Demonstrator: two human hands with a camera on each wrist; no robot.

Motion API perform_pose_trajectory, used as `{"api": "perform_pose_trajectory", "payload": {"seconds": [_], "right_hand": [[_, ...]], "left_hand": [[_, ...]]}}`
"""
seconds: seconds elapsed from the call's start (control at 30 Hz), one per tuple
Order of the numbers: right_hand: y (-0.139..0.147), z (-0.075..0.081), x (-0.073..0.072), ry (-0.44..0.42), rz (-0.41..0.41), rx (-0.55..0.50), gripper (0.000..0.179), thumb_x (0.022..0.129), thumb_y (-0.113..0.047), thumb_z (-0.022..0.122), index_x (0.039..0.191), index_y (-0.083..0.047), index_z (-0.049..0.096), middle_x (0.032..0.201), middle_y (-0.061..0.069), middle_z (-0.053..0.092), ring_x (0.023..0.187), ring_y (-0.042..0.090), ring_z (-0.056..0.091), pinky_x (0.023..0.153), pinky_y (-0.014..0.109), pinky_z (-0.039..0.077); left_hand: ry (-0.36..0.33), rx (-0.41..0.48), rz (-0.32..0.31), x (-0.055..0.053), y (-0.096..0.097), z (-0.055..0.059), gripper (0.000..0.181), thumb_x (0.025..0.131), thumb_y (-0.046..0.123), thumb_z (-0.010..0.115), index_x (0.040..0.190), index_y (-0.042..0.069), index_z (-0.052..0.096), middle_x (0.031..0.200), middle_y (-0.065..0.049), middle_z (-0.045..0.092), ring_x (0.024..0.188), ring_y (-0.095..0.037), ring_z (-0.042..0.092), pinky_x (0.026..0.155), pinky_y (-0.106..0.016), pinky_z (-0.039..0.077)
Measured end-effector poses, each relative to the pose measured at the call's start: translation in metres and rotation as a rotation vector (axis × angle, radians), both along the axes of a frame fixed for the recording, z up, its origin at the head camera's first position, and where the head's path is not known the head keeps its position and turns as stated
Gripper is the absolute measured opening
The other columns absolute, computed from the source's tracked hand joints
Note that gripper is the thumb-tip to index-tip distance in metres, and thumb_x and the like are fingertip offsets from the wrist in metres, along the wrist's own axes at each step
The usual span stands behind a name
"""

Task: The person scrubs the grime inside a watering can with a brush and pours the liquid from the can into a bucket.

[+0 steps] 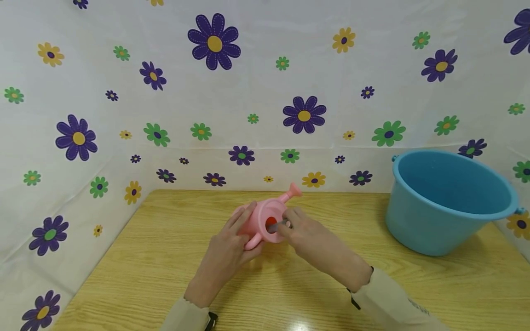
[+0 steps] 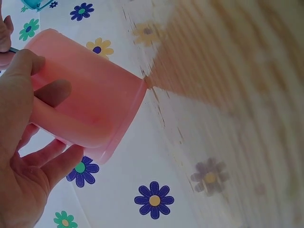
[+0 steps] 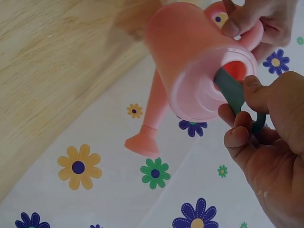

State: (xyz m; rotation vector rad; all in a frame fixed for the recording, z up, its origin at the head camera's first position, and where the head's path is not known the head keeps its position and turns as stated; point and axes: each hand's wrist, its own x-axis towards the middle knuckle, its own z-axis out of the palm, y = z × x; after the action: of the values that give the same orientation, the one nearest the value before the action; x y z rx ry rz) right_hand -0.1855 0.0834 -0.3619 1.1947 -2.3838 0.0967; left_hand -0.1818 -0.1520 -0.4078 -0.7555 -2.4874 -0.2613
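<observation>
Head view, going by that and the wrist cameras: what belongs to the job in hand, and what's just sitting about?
Part of the job:
- pink watering can, held by the left hand
- grey-green tool, held by the right hand at the can's opening

Apparently just about:
- blue bucket, which neither hand touches
- flowered cloth behind the table

No text, label, brand or number can be read; a small dark mark (image 1: 418,306) on the right sleeve (image 1: 385,294) is too blurred to decipher.
</observation>
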Motion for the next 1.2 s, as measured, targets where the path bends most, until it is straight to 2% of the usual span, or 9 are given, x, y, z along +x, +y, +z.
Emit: {"api": "perform_pose_trajectory", "payload": {"seconds": [0.2,0.4,0.7,1.03,1.2], "right_hand": [[-0.001,-0.007,-0.004,0.082,-0.003,0.054,0.025,0.086,0.001,0.078,0.108,-0.006,0.07,0.107,0.008,0.061,0.095,0.019,0.056,0.081,0.022,0.056],[-0.005,-0.008,-0.004,0.134,-0.024,0.099,0.023,0.087,-0.005,0.08,0.108,-0.006,0.072,0.108,0.009,0.062,0.096,0.02,0.057,0.085,0.021,0.057],[-0.007,-0.005,0.001,0.141,-0.056,0.102,0.023,0.087,-0.007,0.08,0.107,-0.005,0.07,0.109,0.011,0.062,0.095,0.021,0.056,0.083,0.022,0.057],[-0.002,0.002,0.008,0.189,-0.065,0.076,0.024,0.087,-0.002,0.078,0.106,-0.007,0.065,0.104,0.01,0.059,0.087,0.019,0.05,0.075,0.021,0.048],[0.0,0.005,0.012,0.163,-0.069,0.053,0.024,0.087,-0.001,0.078,0.107,-0.008,0.065,0.105,0.01,0.061,0.088,0.02,0.051,0.075,0.021,0.049]], "left_hand": [[0.0,-0.005,0.003,0.0,0.0,-0.001,0.036,0.087,0.032,0.082,0.063,0.012,0.064,0.158,-0.009,0.048,0.141,-0.033,0.053,0.085,-0.034,0.062],[0.007,0.001,-0.003,0.0,0.001,0.001,0.036,0.089,0.033,0.081,0.065,0.011,0.065,0.159,-0.009,0.048,0.14,-0.033,0.054,0.08,-0.034,0.063],[0.016,0.016,-0.011,-0.002,0.0,0.001,0.037,0.089,0.03,0.08,0.062,0.011,0.062,0.157,-0.01,0.049,0.139,-0.034,0.055,0.079,-0.034,0.064],[0.001,0.031,-0.011,-0.002,0.0,0.0,0.038,0.087,0.03,0.081,0.061,0.012,0.06,0.158,-0.009,0.049,0.14,-0.033,0.054,0.075,-0.032,0.064],[0.016,0.021,-0.014,-0.001,0.0,0.0,0.038,0.087,0.03,0.081,0.061,0.012,0.061,0.156,-0.009,0.05,0.14,-0.032,0.054,0.075,-0.034,0.065]]}}
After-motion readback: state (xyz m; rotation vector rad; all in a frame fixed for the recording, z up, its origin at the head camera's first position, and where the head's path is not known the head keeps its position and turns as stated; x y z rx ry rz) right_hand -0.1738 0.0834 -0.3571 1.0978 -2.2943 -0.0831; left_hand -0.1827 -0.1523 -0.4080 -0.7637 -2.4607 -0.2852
